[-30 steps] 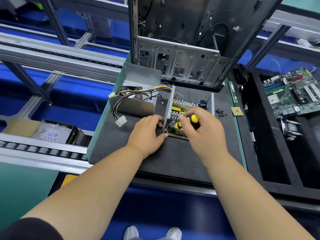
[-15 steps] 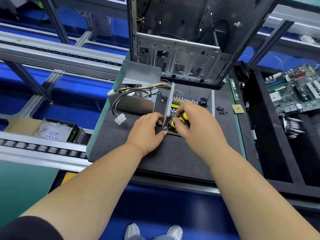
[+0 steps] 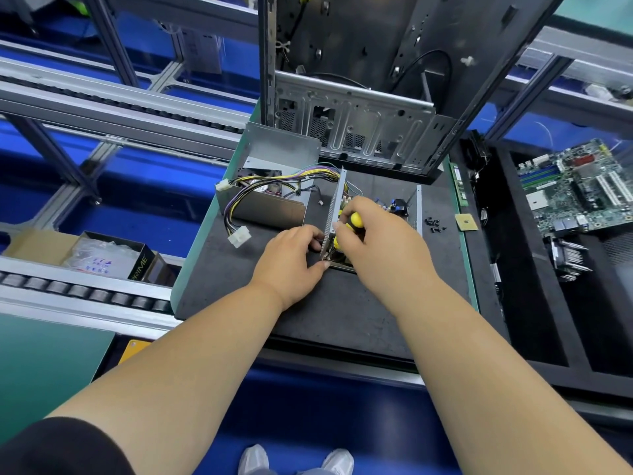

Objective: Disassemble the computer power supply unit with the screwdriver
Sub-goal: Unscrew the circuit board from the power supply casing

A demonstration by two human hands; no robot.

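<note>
Bare dark mat (image 3: 342,313) is left open in front of the opened power supply base (image 3: 337,214); the far side is walled off by the upright computer case (image 3: 359,132); the left is blocked by the cover (image 3: 270,207) and its wire bundle (image 3: 236,214); loose screws (image 3: 434,224) and a chip (image 3: 466,222) are scattered near the right edge.

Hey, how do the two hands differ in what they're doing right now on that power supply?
The right hand grips the yellow-handled screwdriver, working down into the power supply unit; the left hand holds no tool. The left hand steadies the unit's upright finned panel from outside, while the right hand sits over its inside. Both are at the near end of the unit on the dark mat.
</note>
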